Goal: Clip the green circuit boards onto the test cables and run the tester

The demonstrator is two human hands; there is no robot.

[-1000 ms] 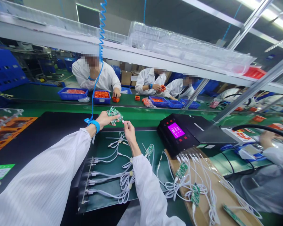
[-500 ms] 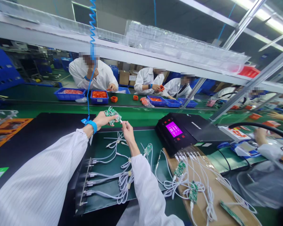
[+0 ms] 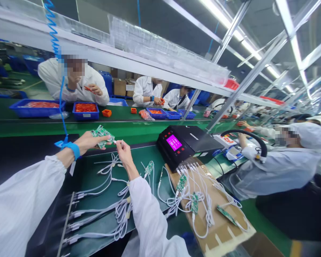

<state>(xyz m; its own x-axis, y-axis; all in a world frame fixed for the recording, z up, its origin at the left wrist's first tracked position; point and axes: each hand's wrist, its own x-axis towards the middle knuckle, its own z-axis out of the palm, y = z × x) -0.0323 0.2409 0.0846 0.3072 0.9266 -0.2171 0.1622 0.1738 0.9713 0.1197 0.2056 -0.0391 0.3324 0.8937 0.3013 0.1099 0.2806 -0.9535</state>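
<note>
Green circuit boards, apparently a panel or several together, are gripped in my left hand, thumb on top. A blue wrist strap circles that wrist. Closed in a pinch at the boards' right edge, my right hand holds a small white plug against them; whether it is fully seated I cannot tell. Below my hands, bundled white cables lie on the green mat. Just right of my right forearm is another small circuit board among cables.
A black tester with a lit magenta screen stands to the right, its cables running over cardboard to more boards. Blue bins line the far belt, where co-workers sit. A metal post and shelf cross above.
The view has swung right, so the scene sits further left and a co-worker at right shows more fully. My hands keep the same hold on the boards and plug.
</note>
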